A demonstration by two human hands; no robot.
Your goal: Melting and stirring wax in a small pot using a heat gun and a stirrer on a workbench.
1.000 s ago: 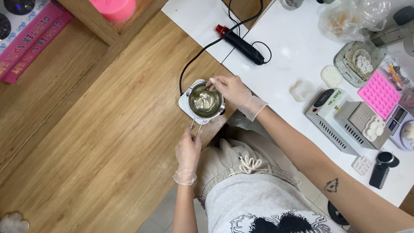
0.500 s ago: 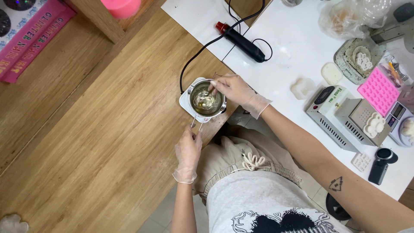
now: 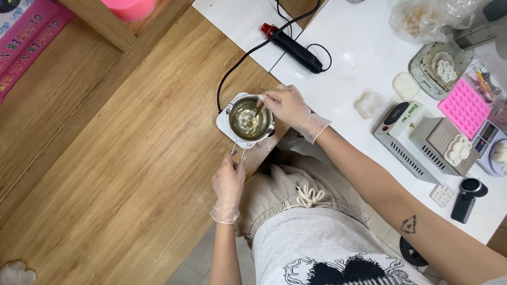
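A small metal pot (image 3: 249, 119) with pale, half-melted stuff in it sits on a little white hot plate (image 3: 224, 125) at the edge of the wooden table (image 3: 132, 158). My left hand (image 3: 228, 186), in a thin clear glove, grips the pot's wire handle (image 3: 237, 151) just below the pot. My gloved right hand (image 3: 288, 107) hovers over the pot's right rim and holds a thin stick (image 3: 257, 110) that dips into the contents.
A black cord runs from the hot plate past a black heat tool with a red tip (image 3: 293, 48) on the white table (image 3: 348, 63). Farther right stand a grey machine (image 3: 417, 140), a pink mould (image 3: 465, 106), white wax shapes (image 3: 370, 104) and a small scale (image 3: 494, 148).
My right hand has kept moving the stick round inside the pot, and the pale lumps have shifted. My left hand stays on the handle. The view has drifted slightly.
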